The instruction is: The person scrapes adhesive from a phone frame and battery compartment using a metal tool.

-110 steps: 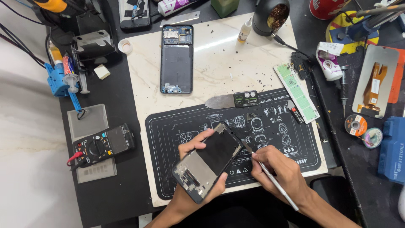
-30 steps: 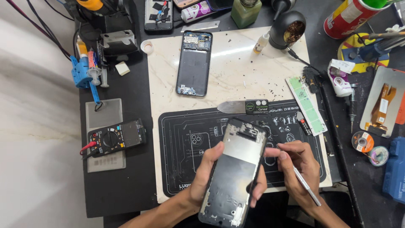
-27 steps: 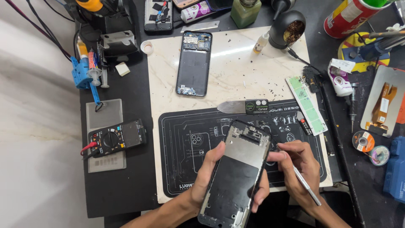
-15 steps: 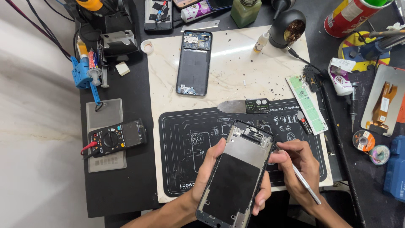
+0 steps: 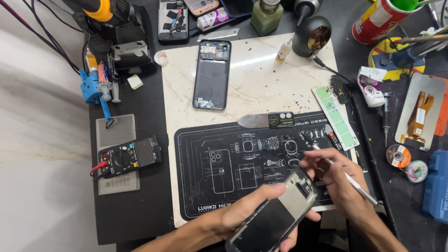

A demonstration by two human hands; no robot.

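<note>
Phone frame, opened, metal plate and dark panel facing up, sits tilted in the left hand above the near edge of the black repair mat. Left hand: fingers wrapped under the frame, thumb along its upper-left edge, gripping it. Right hand: closed in a pen grip on a thin silver tool; the tool's tip is at the top end of the frame, its shaft running back to the lower right across the hand. Both hands near the bottom of the view, just beside each other.

Mat lies on a pale marble slab on the dark counter. Second phone body, back cover off, lies flat on the slab, well apart from the hands. Metal spatula rests at the mat's far edge. Green strip lies at the slab's right edge. Multimeter with a red lead sits left of the mat. Green bottle and a dark pot of brass wool stand at the far side.
</note>
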